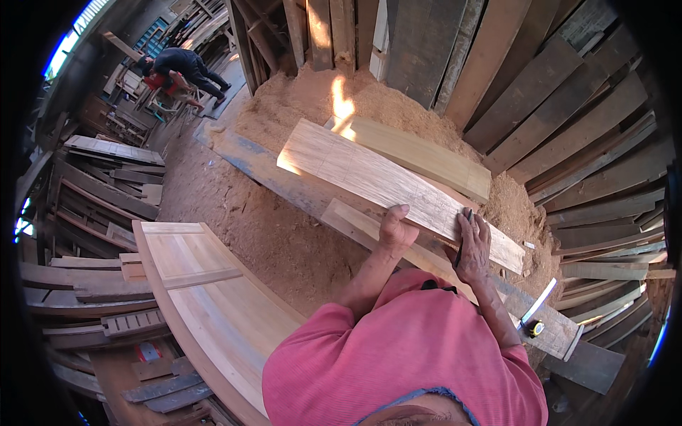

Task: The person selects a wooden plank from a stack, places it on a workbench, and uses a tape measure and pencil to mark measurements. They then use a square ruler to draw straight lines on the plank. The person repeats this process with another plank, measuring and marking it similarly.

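Sawdust heap [284, 234] fills the floor; a curved door frame [206, 298] lies at my left. Pale plank [383, 181] rests tilted on a grey bench board [284, 181], over a second plank [426, 156]. Left hand [395, 228] grips its near edge, thumb up, fingers curled beneath. Right hand [473, 245] lies flat on top, pressing a dark pencil [463, 241]. Tape measure [534, 328] nearby. My judgement: keep the plank pinned before marking.
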The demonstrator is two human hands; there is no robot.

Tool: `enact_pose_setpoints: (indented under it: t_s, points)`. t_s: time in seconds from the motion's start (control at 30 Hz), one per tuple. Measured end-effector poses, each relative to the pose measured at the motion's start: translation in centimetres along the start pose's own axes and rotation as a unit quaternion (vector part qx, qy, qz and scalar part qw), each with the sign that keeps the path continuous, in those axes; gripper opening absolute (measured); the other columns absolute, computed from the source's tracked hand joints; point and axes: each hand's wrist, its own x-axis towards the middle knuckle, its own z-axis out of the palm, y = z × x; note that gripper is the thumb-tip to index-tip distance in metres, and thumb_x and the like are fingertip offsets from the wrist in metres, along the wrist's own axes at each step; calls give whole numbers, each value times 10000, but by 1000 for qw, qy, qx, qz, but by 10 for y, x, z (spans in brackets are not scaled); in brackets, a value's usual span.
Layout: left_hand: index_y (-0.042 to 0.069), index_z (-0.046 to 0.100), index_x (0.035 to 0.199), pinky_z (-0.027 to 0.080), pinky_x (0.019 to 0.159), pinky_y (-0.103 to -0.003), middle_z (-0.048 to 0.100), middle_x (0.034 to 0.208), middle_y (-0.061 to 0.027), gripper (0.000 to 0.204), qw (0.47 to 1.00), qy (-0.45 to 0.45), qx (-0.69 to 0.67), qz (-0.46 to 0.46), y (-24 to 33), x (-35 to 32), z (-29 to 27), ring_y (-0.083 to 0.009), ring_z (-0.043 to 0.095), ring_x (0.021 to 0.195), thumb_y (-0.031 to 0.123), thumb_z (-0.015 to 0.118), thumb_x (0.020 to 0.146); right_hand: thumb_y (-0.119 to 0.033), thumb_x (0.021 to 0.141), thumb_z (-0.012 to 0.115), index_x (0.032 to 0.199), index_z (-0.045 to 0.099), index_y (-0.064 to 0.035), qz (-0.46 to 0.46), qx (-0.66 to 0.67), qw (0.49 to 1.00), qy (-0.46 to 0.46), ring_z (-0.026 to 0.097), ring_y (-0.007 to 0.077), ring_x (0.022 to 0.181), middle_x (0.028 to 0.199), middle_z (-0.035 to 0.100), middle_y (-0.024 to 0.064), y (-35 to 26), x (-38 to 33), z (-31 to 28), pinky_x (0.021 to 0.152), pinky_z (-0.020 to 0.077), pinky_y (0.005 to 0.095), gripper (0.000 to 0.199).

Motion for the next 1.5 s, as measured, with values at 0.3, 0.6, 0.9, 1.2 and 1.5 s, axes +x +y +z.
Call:
enact_pose_setpoints:
  t_s: [0.3, 0.6, 0.9, 1.2, 1.5]
  points:
    - [-6, 480, 1433, 420, 1164, -560, 611, 1356, -157, 633, 999, 29, -1, -15, -12, -4, -14, -363, 559, 1326, 131, 620, 831, -38, 734, 724, 1527, 392, 11, -35, 32, 999, -13, 375, 531, 1448, 1579, 409, 296, 15, 0, 16, 1190, 369, 541, 861]
    - [-11, 494, 1421, 414, 1166, -538, 611, 1355, -153, 623, 998, 33, -14, -46, -5, -6, -5, -351, 554, 1325, 170, 667, 851, -22, 703, 669, 1542, 388, -2, -22, 16, 998, -54, 397, 474, 1471, 1606, 413, 245, 18, -6, 11, 1175, 418, 511, 884]
    - [39, 539, 1418, 482, 1100, -481, 630, 1327, -117, 568, 985, 101, 96, -100, -16, -10, -6, -273, 592, 1274, 204, 752, 919, -30, 747, 641, 1463, 458, 14, 15, 34, 995, -95, 659, 471, 1143, 1310, 631, 310, 20, -18, 8, 923, 559, 518, 740]
    - [118, 588, 1253, 535, 969, -420, 626, 1138, -21, 439, 984, 127, 116, -51, -12, -14, -28, -201, 623, 1104, 288, 815, 918, -33, 750, 611, 1381, 538, -16, 22, 53, 986, -158, 680, 488, 868, 990, 680, 304, 22, -18, -21, 790, 545, 546, 636]
    - [139, 488, 1380, 525, 988, -376, 639, 1160, -7, 560, 976, -41, 156, 149, 43, -12, -6, -179, 636, 1074, 176, 812, 925, 21, 796, 570, 1219, 548, 0, 67, 68, 983, -156, 638, 506, 875, 913, 638, 283, 64, -22, -43, 763, 482, 565, 425]
